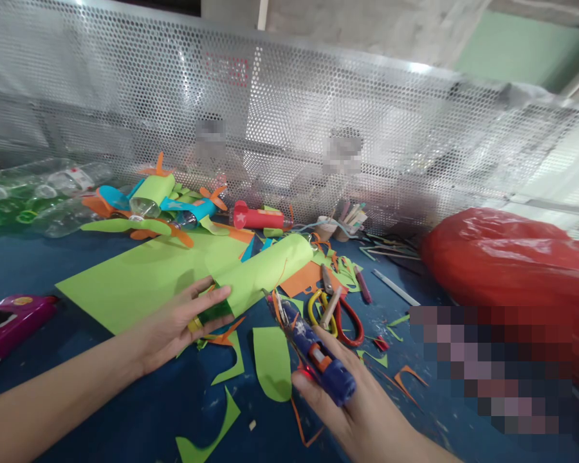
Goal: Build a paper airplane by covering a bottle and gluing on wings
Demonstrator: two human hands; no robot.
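Observation:
My left hand (197,315) grips the lower end of a bottle wrapped in light green paper (265,270), its thumb and fingers around the dark green plastic. In my right hand (332,386) is a blue glue gun (313,347), its tip near the underside of the wrapped bottle. A red light glows beside the right thumb. Below the bottle lies a green paper piece with one rounded end (273,363). Red-handled scissors (350,321) and yellow-handled scissors (316,308) lie just beyond the glue gun. A large green sheet (145,276) spreads out left of the bottle.
Paper planes (188,209) and clear bottles (62,186) crowd the back left. A red paper-wrapped bottle (258,218) and cups of sticks (350,222) stand behind. A red bag (521,263) is at right, a purple object (19,325) at left. Paper scraps litter the blue table (139,411).

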